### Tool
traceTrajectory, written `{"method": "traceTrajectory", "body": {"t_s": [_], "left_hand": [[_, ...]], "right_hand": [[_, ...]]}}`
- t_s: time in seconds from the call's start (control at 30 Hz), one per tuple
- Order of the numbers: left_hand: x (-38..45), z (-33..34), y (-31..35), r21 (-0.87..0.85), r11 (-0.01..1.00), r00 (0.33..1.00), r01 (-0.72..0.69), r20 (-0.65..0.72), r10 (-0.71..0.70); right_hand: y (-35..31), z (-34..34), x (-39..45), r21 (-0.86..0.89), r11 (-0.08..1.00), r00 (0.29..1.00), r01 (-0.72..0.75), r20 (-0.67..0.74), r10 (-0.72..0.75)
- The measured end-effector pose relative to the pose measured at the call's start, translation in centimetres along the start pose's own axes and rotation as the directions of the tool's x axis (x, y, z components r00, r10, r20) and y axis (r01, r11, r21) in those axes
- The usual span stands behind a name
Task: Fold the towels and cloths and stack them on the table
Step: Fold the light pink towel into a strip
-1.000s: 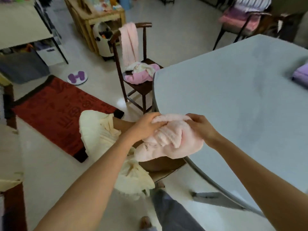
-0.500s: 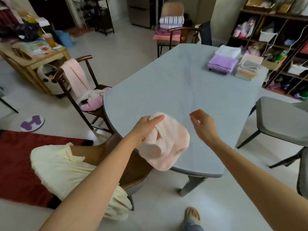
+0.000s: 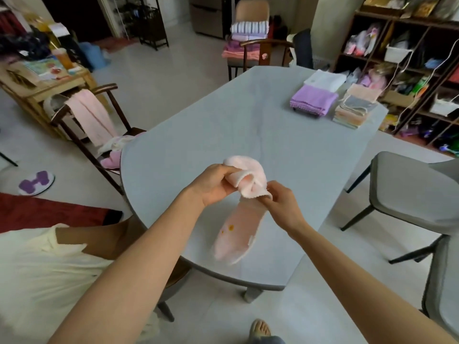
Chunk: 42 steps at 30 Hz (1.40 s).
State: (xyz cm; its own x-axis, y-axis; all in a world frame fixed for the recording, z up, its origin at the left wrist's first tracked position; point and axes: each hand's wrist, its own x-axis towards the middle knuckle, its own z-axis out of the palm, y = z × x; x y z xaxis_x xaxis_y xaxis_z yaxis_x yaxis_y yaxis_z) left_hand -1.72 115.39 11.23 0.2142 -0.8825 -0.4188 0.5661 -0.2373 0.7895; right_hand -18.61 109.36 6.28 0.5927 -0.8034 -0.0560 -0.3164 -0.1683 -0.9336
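Two hands hold one pink cloth (image 3: 244,194) up over the bench (image 3: 198,135). Left hand (image 3: 214,186) grips its bunched top. Right hand (image 3: 282,203) pinches it at three o'clock. No words show anywhere.

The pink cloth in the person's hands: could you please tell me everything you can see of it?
The pink cloth is small, pale and fluffy, like terry, with small orange marks on its smoother hanging face. It is unfolded and bunched at the top, where the left hand grips one part and the right hand pinches an edge. The rest hangs blurred above the near end of the grey table.
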Motion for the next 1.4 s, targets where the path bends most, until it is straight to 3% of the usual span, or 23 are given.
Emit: {"method": "traceTrajectory", "body": {"t_s": [0.17,0.3,0.4,0.5,0.6,0.63,0.7,0.77,0.87,0.97,1.03,1.1,1.2,1.3,1.4], "left_hand": [[3.0,0.4,-1.0,0.079,0.996,0.975,-0.047,-0.213,0.063],[3.8,1.0,-1.3,-0.035,0.993,0.977,-0.116,-0.185,0.108],[4.7,0.9,-0.9,0.046,0.987,0.976,-0.153,-0.15,0.158],[5.9,-0.1,-0.3,0.248,0.957,0.962,-0.15,-0.187,0.2],[6.9,-1.9,-0.4,0.449,0.892,0.966,-0.047,-0.208,0.155],[7.1,-2.8,-0.7,0.55,0.835,0.983,0.006,-0.155,0.095],[7.2,-4.5,-1.4,0.779,0.62,0.991,0.088,-0.003,-0.137],[7.1,-4.8,-1.3,0.925,0.372,0.904,0.076,0.093,-0.417],[7.5,-4.5,0.3,0.987,0.156,0.759,0.028,0.08,-0.646],[8.6,-6.4,1.3,0.999,-0.03,0.696,0.038,-0.048,-0.717],[9.1,-8.4,1.5,0.987,-0.154,0.689,0.043,-0.14,-0.711],[10.0,-10.4,1.4,0.978,-0.2,0.719,0.058,-0.18,-0.671],[11.4,-12.5,0.5,0.973,-0.216,0.83,0.083,-0.188,-0.525],[12.9,-13.5,-0.9,0.93,-0.356,0.957,0.089,-0.179,-0.23],[14.0,-13.5,-1.1,0.904,-0.396,0.987,0.158,-0.148,0.054]], "right_hand": [[1.8,-3.2,3.2,0.005,0.997,0.994,-0.08,0.07,0.079],[1.9,-4.2,5.0,0.206,0.969,0.991,-0.134,0.049,0.127],[1.6,-4.5,6.2,0.266,0.949,0.973,-0.17,0.199,0.119],[1.4,-4.8,7.0,0.178,0.959,0.915,-0.221,0.379,0.141],[2.5,-6.1,7.5,0.129,0.93,0.755,-0.343,0.627,0.191],[3.1,-6.6,7.5,0.128,0.912,0.691,-0.39,0.695,0.198],[4.0,-7.0,7.1,0.137,0.881,0.612,-0.453,0.767,0.195],[4.2,-7.2,6.9,0.087,0.865,0.554,-0.495,0.798,0.237],[2.5,-7.0,7.6,-0.18,0.864,0.453,-0.471,0.791,0.411],[1.0,-5.7,8.7,-0.507,0.782,0.37,-0.363,0.692,0.62],[0.8,-4.2,9.0,-0.718,0.659,0.42,-0.223,0.54,0.73],[1.4,-2.7,9.6,-0.849,0.516,0.578,-0.115,0.366,0.73],[3.6,-0.2,10.4,-0.856,0.49,0.8,-0.166,0.174,0.574],[6.8,1.6,10.7,-0.886,0.402,0.887,-0.232,-0.024,0.461],[8.7,2.0,11.7,-0.925,0.324,0.936,-0.2,-0.082,0.343]]}}
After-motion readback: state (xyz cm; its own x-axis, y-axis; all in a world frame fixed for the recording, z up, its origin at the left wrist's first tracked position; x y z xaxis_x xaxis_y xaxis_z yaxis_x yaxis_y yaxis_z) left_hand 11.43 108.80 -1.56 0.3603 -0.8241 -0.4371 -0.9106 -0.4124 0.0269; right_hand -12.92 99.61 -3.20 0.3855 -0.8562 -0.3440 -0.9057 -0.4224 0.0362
